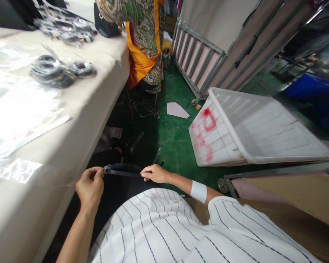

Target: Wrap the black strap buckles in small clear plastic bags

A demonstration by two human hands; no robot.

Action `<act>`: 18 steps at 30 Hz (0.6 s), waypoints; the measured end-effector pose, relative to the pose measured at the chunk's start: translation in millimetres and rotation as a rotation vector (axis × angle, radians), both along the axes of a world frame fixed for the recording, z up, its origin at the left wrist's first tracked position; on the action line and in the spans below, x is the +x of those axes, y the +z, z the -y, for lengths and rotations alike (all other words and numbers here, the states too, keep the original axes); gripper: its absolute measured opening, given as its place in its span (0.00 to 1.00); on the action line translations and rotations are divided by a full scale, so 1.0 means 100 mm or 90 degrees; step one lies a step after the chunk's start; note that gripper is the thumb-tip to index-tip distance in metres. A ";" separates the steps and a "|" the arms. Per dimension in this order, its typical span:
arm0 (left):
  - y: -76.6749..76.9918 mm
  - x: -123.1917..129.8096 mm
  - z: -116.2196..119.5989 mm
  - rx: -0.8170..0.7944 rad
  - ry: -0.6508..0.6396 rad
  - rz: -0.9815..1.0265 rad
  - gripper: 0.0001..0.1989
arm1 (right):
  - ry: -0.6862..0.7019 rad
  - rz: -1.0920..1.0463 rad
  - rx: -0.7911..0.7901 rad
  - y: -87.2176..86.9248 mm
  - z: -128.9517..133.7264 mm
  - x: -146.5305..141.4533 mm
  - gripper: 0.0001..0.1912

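A dark cable (123, 172) stretches between my two hands above my lap, its strands lying close together. My left hand (91, 188), beside the table edge, pinches one end of it, where a small shiny bit shows. Farther right, my right hand (156, 173) grips the other end between thumb and fingers. A thin dark tip with a clear strip pokes out just beyond the right hand; what it is I cannot make out. To the left on the table lie coiled dark cables (50, 71) and a smaller coil (81, 68).
The cream-covered table (98, 102) carries clear plastic bags (19, 170) and more bagged coils (65, 29). A co-worker in an orange apron (142, 67) sits at its far end. A big white bin (222, 135), a metal-framed cart (200, 62) and cardboard (298, 193) stand right.
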State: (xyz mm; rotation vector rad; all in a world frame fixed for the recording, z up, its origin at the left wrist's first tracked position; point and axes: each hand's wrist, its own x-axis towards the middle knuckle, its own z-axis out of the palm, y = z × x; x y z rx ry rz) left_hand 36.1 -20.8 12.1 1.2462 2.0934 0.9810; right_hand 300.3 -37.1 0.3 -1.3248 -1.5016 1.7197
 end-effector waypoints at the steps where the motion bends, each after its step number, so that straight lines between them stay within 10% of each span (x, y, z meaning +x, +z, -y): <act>1: 0.04 0.01 -0.02 -0.002 -0.005 0.002 0.13 | -0.008 -0.002 0.006 0.05 0.00 0.03 0.09; 11: 0.39 0.74 -0.06 0.028 -0.149 0.184 0.13 | -0.056 0.028 0.112 0.92 -0.52 -0.38 0.19; 18: 1.07 0.49 -0.54 0.082 -0.068 0.436 0.20 | 0.080 -0.250 0.042 1.16 -0.73 -0.10 0.30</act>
